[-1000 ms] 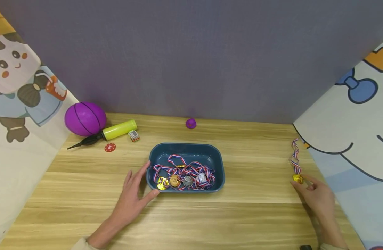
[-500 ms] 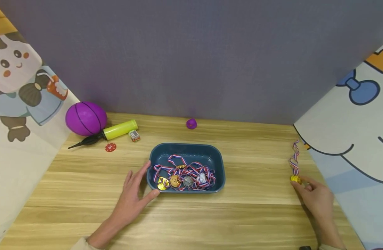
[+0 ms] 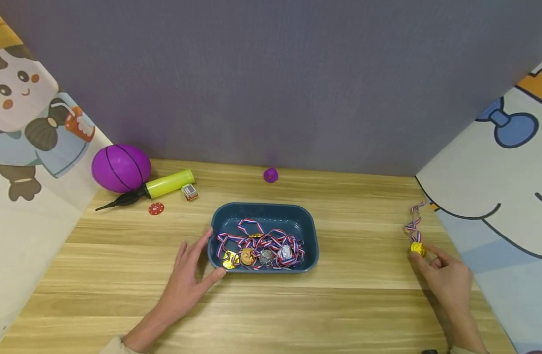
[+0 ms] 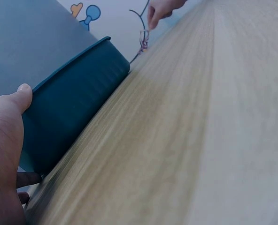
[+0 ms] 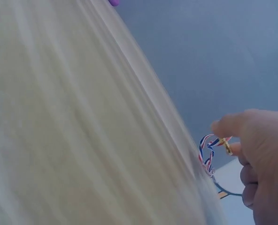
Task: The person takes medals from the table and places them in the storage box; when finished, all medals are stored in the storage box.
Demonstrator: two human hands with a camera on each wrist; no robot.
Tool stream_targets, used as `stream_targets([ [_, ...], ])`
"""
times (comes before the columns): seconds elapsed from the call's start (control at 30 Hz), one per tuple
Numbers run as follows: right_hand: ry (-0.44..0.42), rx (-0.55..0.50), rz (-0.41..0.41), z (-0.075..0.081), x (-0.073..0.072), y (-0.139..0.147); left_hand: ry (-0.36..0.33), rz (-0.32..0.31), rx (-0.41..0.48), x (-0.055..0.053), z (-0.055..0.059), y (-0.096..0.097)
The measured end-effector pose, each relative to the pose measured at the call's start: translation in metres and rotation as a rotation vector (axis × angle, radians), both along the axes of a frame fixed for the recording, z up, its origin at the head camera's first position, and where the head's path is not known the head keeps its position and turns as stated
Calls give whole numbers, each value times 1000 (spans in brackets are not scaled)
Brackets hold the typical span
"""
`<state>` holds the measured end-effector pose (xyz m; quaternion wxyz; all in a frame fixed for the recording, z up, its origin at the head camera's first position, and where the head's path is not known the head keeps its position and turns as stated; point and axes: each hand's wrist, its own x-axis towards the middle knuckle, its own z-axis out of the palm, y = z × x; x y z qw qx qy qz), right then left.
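Observation:
In the head view, a dark blue plastic tray [image 3: 313,246] stands mid-table. Inside lie several medals in gold, bronze and silver tones, their red-white-blue ribbons [image 3: 275,241] tangled. My left hand [image 3: 184,280] spreads along the tray's left end, thumb at the near corner and a fingertip at the left rim; the left wrist view has the thumb [image 4: 24,96] against the rim. Far to the right, my right hand [image 3: 450,280] pinches a gold medal [image 3: 417,249] between thumb and index finger. Its striped ribbon [image 3: 412,226] trails toward the back. The right wrist view shows the medal [image 5: 226,146] edge-on.
Back left are a purple ball [image 3: 121,168], a yellow-green hand pump [image 3: 169,184], a small box [image 3: 190,192] and a red round chip [image 3: 156,209]. A small purple object [image 3: 271,175] sits near the grey back panel [image 3: 271,88]. Printed panels flank the wooden table [image 3: 297,314].
My right hand shifts slightly left, the medal tilting and rising a little toward the back. The ribbon's far end bends to the right. My left hand and the tray stay put.

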<state>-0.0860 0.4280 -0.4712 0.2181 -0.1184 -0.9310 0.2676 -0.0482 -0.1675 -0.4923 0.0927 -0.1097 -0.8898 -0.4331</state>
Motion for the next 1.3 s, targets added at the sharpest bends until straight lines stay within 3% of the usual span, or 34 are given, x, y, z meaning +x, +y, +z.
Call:
stream_targets([
  [0.17,75,23,9,6,-1,-7,-2,-1,2,0,0,0],
  [0.53,333,-8,62,16,-6,-17,-7,1,3,0,1,0],
  [0.73,399,2,107,27,-5,-25,-4,-2,5,0,0,0],
  [0.97,498,-128,105,40,-8,-39,1,-1,3,-1,-1,-1],
  [1.13,635,-270,160,52,-9,-55,0,-1,5,-1,-1,-1],
  [1.3,692,-321,212,67,-8,-73,1,-2,5,0,-1,0],
])
